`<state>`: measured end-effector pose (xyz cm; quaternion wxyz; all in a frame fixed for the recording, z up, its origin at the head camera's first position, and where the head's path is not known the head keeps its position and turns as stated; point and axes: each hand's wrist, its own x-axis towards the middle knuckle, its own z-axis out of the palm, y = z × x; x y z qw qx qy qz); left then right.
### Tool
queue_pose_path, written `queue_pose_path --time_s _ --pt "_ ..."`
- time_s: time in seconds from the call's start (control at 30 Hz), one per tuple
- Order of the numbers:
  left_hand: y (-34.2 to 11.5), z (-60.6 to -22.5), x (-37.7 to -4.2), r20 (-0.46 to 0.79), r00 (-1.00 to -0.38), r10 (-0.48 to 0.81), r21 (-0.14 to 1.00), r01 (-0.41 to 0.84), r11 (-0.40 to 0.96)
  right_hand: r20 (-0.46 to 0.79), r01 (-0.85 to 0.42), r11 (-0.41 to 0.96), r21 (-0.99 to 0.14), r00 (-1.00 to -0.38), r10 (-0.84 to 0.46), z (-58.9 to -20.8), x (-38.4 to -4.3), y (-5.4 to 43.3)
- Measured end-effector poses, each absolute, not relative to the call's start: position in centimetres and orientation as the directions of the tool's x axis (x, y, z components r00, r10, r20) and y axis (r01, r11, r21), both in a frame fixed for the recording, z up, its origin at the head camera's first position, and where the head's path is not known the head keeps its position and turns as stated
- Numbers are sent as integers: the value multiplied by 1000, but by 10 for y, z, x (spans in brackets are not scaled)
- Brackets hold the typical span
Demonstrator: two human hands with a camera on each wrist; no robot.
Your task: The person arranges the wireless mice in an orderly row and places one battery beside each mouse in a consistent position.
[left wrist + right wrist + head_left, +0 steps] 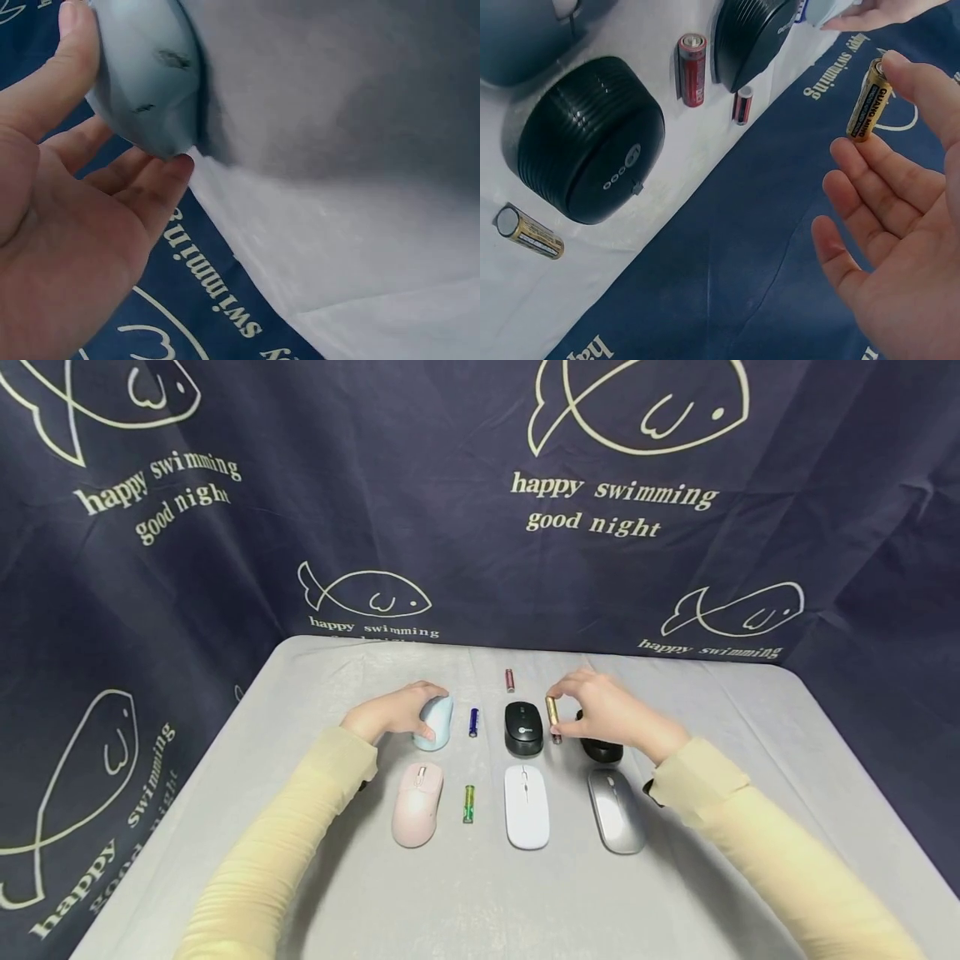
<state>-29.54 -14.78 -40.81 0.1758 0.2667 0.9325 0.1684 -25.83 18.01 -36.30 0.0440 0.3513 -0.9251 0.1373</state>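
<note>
My left hand grips the light blue mouse, thumb on one side and fingers on the other. In the left wrist view, its smooth shell shows two dark marks. Held by its two ends, a gold and black battery is pinched between the thumb and a finger of my right hand; the other fingers are loosely bent. In the head view this battery is between the black mouse and a second black mouse, which my right hand partly covers.
A pink mouse, a white mouse and a grey mouse lie in the nearer row. Around them are a blue battery, a green battery, a far red battery, another red battery and a second gold battery.
</note>
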Motion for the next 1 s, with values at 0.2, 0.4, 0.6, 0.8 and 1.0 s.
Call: queue_pose_path --time_s 0.2,0.4,0.6,0.8,1.0 --pt "-138 -403 -294 -263 -809 526 337 434 836 192 -669 702 -245 -743 -641 -365 -246 181" --pt "-131 -397 -293 -304 -819 488 302 403 864 201 -676 695 -243 -736 -646 -370 -237 186" --pt "-126 -394 -297 -339 -813 474 256 405 878 182 -660 706 -257 -750 -636 -378 -227 192" --pt "-118 -389 -299 -385 -817 429 165 396 903 172 -651 716 -253 -758 -629 -387 -217 198" --pt "-113 -384 -298 -413 -820 396 101 391 915 177 -655 718 -234 -755 -631 -397 -207 199"
